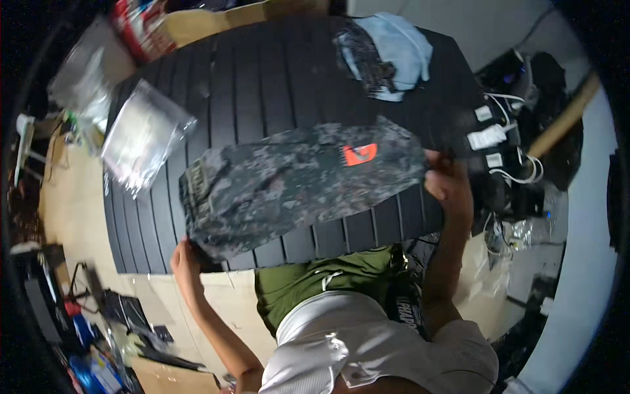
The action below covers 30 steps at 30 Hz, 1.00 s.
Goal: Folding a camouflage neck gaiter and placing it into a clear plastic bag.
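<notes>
A dark grey camouflage garment (pixel 295 180) lies stretched crosswise on the black table, an orange printed patch near its right end. It looks folded into a long strip, and its exact kind does not show. At its lower left corner, my left hand (pixel 186 261) pinches the edge of the cloth. My right hand (pixel 449 185) grips the garment's right end, fingers curled in and slightly blurred.
The black ribbed table (pixel 252 85) bears a clear plastic bag (pixel 146 134) at the left. A crumpled light blue and black cloth (pixel 394 56) sits at the far right. White plugs and cables (pixel 489 138) crowd the right edge. A cardboard box (pixel 243 20) stands beyond the far edge.
</notes>
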Motion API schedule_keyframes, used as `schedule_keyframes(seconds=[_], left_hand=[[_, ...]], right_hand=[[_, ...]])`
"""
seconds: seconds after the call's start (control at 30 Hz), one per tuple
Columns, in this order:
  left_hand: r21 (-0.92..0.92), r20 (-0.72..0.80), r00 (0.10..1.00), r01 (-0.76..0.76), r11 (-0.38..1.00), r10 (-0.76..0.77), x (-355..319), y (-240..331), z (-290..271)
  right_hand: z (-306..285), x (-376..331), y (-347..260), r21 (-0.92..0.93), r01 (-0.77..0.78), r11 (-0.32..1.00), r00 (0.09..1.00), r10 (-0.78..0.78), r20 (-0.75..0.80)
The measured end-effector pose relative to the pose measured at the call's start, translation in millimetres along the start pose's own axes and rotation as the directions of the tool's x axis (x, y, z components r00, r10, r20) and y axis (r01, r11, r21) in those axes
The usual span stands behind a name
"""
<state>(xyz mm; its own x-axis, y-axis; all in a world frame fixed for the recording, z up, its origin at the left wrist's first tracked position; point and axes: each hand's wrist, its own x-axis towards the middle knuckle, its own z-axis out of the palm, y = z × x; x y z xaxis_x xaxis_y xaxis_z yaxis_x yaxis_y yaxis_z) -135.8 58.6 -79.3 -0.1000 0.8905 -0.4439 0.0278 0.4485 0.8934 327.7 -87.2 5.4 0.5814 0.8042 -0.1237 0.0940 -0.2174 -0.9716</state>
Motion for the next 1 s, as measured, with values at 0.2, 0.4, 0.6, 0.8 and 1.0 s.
schedule_keyframes(seconds=[0.2, 0.4, 0.6, 0.8, 1.0], left_hand=[[0.687, -0.037, 0.746, -0.464, 0.559, 0.665, -9.0, 26.5, 42.8], [0.328, 0.392, 0.604, -0.796, 0.508, 0.694, -62.4, 84.4, 148.6], [-0.296, 0.912, -0.054, -0.773, 0.561, 0.406, -102.5, 125.3, 268.2], [-0.103, 0.985, -0.172, -0.449, 0.888, 0.028, -96.6, 124.0, 308.7], [-0.235, 0.876, 0.184, -0.643, 0.729, 0.445, -110.4, 163.1, 327.6]], right_hand=[[-4.1, -12.2, -15.1, 0.225, -0.209, 0.952, 0.955, 0.149, 0.255], [-4.4, -25.2, -25.0, 0.203, -0.190, 0.960, 0.943, 0.121, 0.310], [-9.0, -37.6, -55.9, 0.137, -0.179, 0.974, 0.915, 0.114, 0.386], [-12.9, -41.9, -65.1, 0.013, -0.094, 0.996, 0.964, 0.087, 0.252], [-3.5, -53.4, -31.2, 0.289, 0.543, 0.788, 0.797, -0.375, -0.474]])
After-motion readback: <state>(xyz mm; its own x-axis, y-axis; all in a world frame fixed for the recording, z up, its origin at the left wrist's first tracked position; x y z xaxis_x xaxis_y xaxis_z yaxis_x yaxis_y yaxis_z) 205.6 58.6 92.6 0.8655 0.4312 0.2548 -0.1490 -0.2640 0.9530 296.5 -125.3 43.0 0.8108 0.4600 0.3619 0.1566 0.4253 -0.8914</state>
